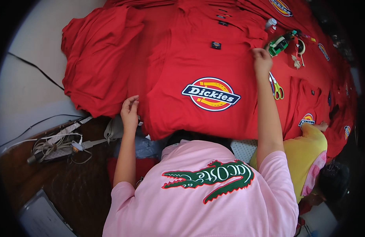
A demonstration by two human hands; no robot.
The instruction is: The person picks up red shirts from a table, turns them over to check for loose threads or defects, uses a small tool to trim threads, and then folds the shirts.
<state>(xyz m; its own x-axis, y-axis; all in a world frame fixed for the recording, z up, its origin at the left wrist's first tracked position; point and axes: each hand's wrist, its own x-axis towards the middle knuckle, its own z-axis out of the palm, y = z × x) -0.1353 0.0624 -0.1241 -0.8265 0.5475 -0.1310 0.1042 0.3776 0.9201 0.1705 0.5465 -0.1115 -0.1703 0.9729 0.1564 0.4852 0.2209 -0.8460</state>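
A red T-shirt (170, 98) lies spread flat in front of me, with a dark-bordered logo print (211, 94) on its chest and a small dark neck label (216, 45). My right hand (262, 61) is at the far right of this shirt, by its shoulder or sleeve, with fingers pinched on the red cloth. My left hand (130, 112) is at the shirt's near left side, beside its edge. Its fingers are loosely bent and slightly apart, and no cloth shows between them. Just beyond my right hand is a green tape dispenser (278, 46).
A heap of red cloth (99, 59) lies on the left. Yellow-handled scissors (278, 91), a white-capped bottle (271, 24) and a tape roll (301, 46) lie on the right. Another person in yellow (308, 148) works at my right. Tangled cables (58, 148) lie at lower left.
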